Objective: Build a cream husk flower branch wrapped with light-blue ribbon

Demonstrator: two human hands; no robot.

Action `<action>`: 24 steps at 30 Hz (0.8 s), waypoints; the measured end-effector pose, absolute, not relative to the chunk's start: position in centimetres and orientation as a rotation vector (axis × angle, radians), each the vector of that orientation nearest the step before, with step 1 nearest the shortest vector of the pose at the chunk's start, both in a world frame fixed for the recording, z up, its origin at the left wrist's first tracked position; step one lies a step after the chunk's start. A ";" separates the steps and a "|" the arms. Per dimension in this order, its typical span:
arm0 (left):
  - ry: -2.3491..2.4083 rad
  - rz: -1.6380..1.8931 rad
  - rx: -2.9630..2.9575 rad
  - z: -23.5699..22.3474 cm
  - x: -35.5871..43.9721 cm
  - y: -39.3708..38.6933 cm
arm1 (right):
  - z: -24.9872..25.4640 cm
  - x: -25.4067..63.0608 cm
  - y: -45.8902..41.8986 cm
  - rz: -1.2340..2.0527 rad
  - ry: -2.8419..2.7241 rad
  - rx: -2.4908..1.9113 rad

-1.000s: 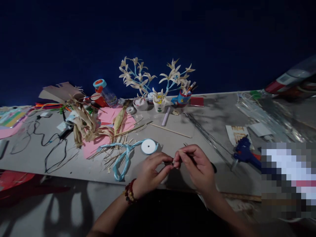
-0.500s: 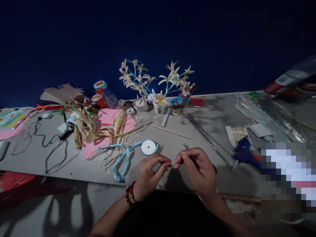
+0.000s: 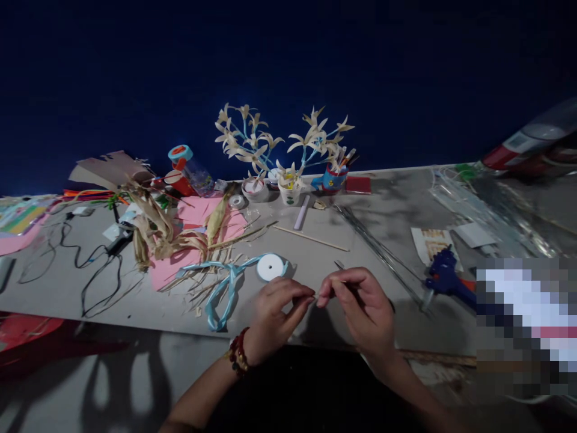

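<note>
At the table's front edge, my left hand pinches thumb and forefinger together at something tiny and pale. My right hand is closed just to its right, thumb pressed to the fingers; what it grips is too small to name. The fingertips of both hands nearly meet. A metal tip shows beyond my right hand, and a dark edge shows at that hand's right side; I cannot tell whether it holds them. Close by my left hand lie a white spool and its light blue ribbon.
Flowers of pale husk stand in small cups at the back. Dried corn husks lie on pink paper at left, near black cables. Metal wires, a blue glue gun and plastic wrapping are on the right.
My fingertips have drawn slightly apart from where they met. A dark bit between them a second ago now looks small and pale. Things on the table stay put.
</note>
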State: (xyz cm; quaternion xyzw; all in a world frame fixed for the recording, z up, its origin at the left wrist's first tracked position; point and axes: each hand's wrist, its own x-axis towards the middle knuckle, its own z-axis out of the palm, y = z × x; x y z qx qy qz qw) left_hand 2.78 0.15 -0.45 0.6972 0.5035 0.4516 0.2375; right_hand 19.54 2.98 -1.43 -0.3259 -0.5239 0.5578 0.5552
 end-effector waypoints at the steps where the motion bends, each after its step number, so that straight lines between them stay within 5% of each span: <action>1: 1.391 1.245 1.911 -0.4 2.9 0.2 | -1.5 19.6 3.0 1.315 -1.229 -0.771; 17: 1.457 1.275 1.778 -1.0 2.5 -0.2 | -1.5 20.0 3.5 1.315 -1.169 -0.769; 24: 1.417 1.320 1.877 -0.9 2.6 -0.1 | -2.3 19.7 3.6 1.297 -1.546 -0.872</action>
